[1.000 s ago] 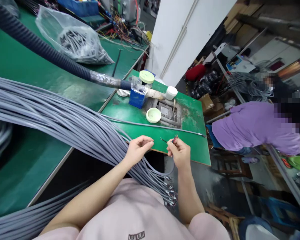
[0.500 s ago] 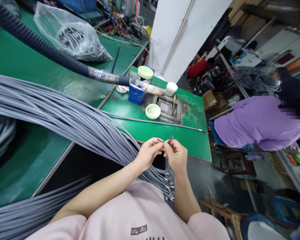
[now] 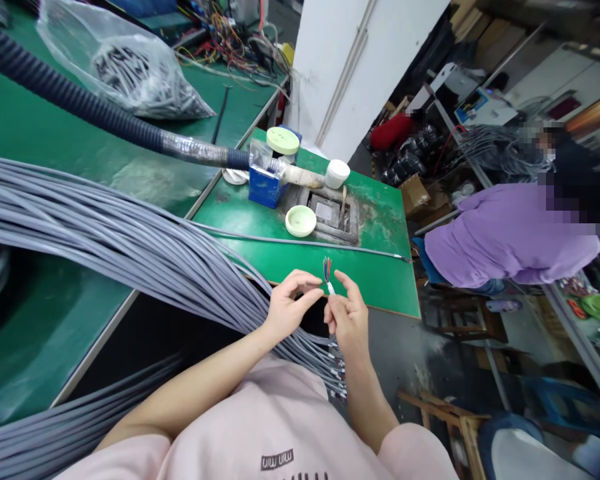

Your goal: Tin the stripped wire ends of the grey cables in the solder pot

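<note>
Between the thumb and fingers of my right hand (image 3: 349, 312) is the end of a cable (image 3: 331, 289), its white-wrapped tip pointing up. Thin coloured wires (image 3: 327, 269), red, blue and others, fan out from that tip. The right forefinger is raised beside them. My left hand (image 3: 291, 303) is just left of the wires, thumb and forefinger a little apart; I make out nothing held in it. Below both hands, a thick bundle of grey cables (image 3: 180, 267) runs from the left, its stripped ends (image 3: 337, 373) hanging near my body.
A single grey cable (image 3: 280, 239) crosses the green table (image 3: 380, 293). Beyond it are a pale green dish (image 3: 301, 221), a square metal-framed unit (image 3: 351, 230), a white cup (image 3: 337, 174) and a ribbed hose (image 3: 105, 113). A person in purple (image 3: 510, 233) is at right.
My hands, pinched together on the wires before, have moved apart. The left fingers have parted, and the wires now stand fanned above the right hand. The view has shifted slightly.
</note>
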`<control>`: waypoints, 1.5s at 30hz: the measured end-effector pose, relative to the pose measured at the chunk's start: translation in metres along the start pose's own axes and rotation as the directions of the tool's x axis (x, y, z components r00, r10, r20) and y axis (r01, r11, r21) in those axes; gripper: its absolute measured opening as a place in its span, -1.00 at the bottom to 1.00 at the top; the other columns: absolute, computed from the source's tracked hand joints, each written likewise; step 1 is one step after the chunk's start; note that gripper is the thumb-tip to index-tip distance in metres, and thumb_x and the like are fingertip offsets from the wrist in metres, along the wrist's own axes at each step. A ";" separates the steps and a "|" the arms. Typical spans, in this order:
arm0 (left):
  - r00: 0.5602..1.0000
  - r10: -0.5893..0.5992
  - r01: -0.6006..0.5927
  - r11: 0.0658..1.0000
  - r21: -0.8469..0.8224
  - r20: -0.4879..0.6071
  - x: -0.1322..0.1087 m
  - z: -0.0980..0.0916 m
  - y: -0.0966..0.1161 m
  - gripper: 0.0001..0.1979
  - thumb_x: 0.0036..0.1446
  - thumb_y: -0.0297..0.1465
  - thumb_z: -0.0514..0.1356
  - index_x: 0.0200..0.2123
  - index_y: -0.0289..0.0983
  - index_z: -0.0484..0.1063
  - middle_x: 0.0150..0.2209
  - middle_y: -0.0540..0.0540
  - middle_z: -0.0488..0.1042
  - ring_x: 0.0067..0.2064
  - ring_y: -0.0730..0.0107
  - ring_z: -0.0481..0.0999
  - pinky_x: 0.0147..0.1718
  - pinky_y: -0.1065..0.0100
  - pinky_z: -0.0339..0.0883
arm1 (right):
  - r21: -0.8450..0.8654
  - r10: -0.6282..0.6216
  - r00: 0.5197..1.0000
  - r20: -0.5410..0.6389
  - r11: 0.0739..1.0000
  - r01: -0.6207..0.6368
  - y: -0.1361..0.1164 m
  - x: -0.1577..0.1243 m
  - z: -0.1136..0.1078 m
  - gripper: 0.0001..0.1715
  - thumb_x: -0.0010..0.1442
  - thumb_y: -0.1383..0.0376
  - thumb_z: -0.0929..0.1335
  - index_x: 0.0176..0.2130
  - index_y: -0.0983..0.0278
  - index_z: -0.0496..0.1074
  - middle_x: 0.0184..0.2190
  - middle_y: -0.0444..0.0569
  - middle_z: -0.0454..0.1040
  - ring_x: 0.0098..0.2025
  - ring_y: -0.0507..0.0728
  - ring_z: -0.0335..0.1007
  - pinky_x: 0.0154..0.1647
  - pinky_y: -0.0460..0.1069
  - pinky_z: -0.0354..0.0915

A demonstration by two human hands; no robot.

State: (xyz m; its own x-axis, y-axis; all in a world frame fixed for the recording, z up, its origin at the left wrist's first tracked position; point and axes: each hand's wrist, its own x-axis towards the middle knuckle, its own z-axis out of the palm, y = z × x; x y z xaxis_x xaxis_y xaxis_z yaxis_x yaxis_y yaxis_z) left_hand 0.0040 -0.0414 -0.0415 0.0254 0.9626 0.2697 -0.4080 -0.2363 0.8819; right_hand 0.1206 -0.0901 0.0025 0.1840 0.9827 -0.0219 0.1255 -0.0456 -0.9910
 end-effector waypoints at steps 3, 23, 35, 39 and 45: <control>0.944 -0.321 0.330 0.918 -0.219 0.077 0.001 0.001 -0.004 -0.64 -0.03 -0.24 0.36 -0.14 -0.24 0.53 -0.29 -0.09 0.56 -0.29 0.43 0.51 -0.31 0.43 0.36 | 0.003 0.005 1.000 0.010 1.000 -0.005 0.000 -0.001 0.003 -0.38 0.25 0.11 0.30 0.21 0.26 0.14 -0.68 -0.31 0.28 -0.73 -0.09 0.02 -0.74 -0.18 0.01; 0.856 -0.382 0.431 0.899 -0.073 0.349 -0.014 0.011 0.002 -0.68 -0.02 -0.13 0.34 -0.51 -0.31 0.57 -0.41 -0.10 0.54 -0.33 0.37 0.46 -0.23 0.34 0.31 | -0.470 -0.376 0.926 0.018 0.814 0.340 -0.024 0.024 -0.010 -0.76 0.21 0.27 0.29 -0.47 0.26 0.42 -0.55 -0.14 0.42 -0.50 0.02 0.33 -0.44 -0.09 0.24; 0.809 -0.447 0.496 0.867 -0.037 0.381 -0.021 0.009 0.004 -0.63 -0.02 -0.10 0.32 -0.52 -0.33 0.54 -0.46 -0.10 0.51 -0.36 0.39 0.44 -0.26 0.36 0.30 | -0.099 -0.167 0.984 -0.063 0.982 0.160 0.002 0.035 -0.007 -0.80 0.09 0.25 0.33 -0.53 0.26 0.37 -0.66 -0.21 0.24 -0.59 -0.02 0.13 -0.57 -0.11 0.10; 0.775 -0.505 0.571 0.817 -0.078 0.379 -0.021 0.009 0.006 -0.63 -0.07 -0.11 0.35 -0.56 -0.33 0.53 -0.50 -0.09 0.51 -0.41 0.42 0.41 -0.31 0.38 0.29 | -0.225 -0.262 0.960 -0.102 0.946 0.234 -0.002 0.032 -0.004 -0.78 0.07 0.27 0.32 -0.57 0.26 0.35 -0.66 -0.20 0.27 -0.58 -0.01 0.16 -0.54 -0.09 0.12; 0.757 -0.542 0.604 0.794 -0.073 0.365 -0.025 0.009 0.009 -0.62 -0.12 -0.10 0.37 -0.57 -0.33 0.52 -0.52 -0.09 0.50 -0.43 0.43 0.41 -0.35 0.40 0.28 | -0.144 -0.219 0.962 -0.162 0.970 0.196 0.004 0.042 0.001 -0.79 0.01 0.28 0.34 -0.61 0.27 0.35 -0.69 -0.21 0.25 -0.61 -0.03 0.12 -0.58 -0.10 0.09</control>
State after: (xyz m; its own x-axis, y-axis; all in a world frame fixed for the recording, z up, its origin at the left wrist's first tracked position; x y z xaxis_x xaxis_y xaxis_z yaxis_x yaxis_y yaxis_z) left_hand 0.0074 -0.0686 -0.0365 0.5738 0.8082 -0.1325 -0.3750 0.4031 0.8348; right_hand 0.1280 -0.0491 -0.0027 0.3079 0.9263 0.2173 0.2983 0.1229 -0.9465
